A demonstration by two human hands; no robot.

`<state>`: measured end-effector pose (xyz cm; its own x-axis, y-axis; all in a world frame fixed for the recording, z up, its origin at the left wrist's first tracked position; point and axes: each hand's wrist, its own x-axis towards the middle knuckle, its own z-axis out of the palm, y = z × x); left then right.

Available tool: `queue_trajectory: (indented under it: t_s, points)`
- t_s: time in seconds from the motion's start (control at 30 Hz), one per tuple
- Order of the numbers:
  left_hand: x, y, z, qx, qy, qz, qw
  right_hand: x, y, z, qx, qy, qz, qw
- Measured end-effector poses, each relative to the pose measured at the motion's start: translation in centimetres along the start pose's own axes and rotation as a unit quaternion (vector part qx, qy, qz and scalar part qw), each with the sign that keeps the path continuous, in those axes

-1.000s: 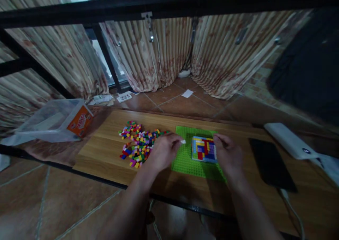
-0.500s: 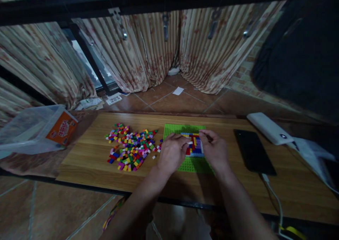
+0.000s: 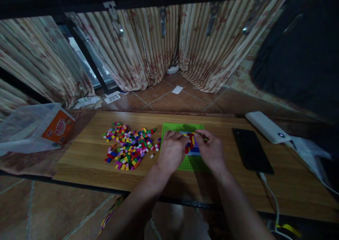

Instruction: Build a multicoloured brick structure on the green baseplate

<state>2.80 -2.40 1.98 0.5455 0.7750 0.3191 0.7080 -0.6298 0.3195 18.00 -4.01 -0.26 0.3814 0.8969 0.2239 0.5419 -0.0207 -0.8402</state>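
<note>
Orange label (image 3: 58,126) on the side of a clear plastic box (image 3: 25,127) at the table's left end; red lettering there, too blurred to read. Nothing plainly visible inside the box through its cloudy walls. Small mark on the white power bank (image 3: 267,127) at far right, unreadable. Black phone (image 3: 251,149) lying flat just left of it, screen dark, with a cable (image 3: 270,194) running from its near end over the table edge.

Wooden table (image 3: 87,162) carrying a loose pile of small coloured bricks (image 3: 128,144), spread left of a green baseplate (image 3: 182,129). On the baseplate, a patch of fitted bricks (image 3: 191,144) in red, blue and yellow, partly covered by both hands.

Left hand (image 3: 172,151) resting on the baseplate's left half, fingers curled down and close together at the patch's edge; whether anything sits pinched beneath, cannot tell. Right hand (image 3: 210,150) on the right half, fingers bent with thumb and forefinger drawn near each other over the patch; any brick between them hidden.

Striped curtains (image 3: 143,53) behind, scraps of paper (image 3: 177,89) on the tiled floor.
</note>
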Motion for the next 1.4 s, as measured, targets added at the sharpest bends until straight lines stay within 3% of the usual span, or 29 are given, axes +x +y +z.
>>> queue_trajectory:
  t_s: [0.27,0.43,0.63,1.2,1.4]
  points:
    - [0.3,0.3,-0.2,0.008,-0.03,-0.011,0.999,-0.2,-0.1,0.0,-0.001,-0.013,-0.01,1.0]
    - [0.0,0.2,0.3,-0.047,0.026,-0.073,0.996,-0.4,-0.3,0.0,-0.009,-0.015,-0.018,1.0]
    - [0.4,-0.1,1.4,-0.207,0.091,-0.197,0.954,-0.5,-0.1,0.3,-0.025,-0.018,-0.014,0.999]
    - [0.4,-0.5,1.8,-0.321,0.088,-0.283,0.899,-0.5,-0.1,0.8,-0.04,-0.008,0.017,0.999]
    - [0.7,-0.3,1.9,-0.318,0.093,-0.299,0.895,-0.5,0.1,1.0,-0.041,0.001,0.016,0.999]
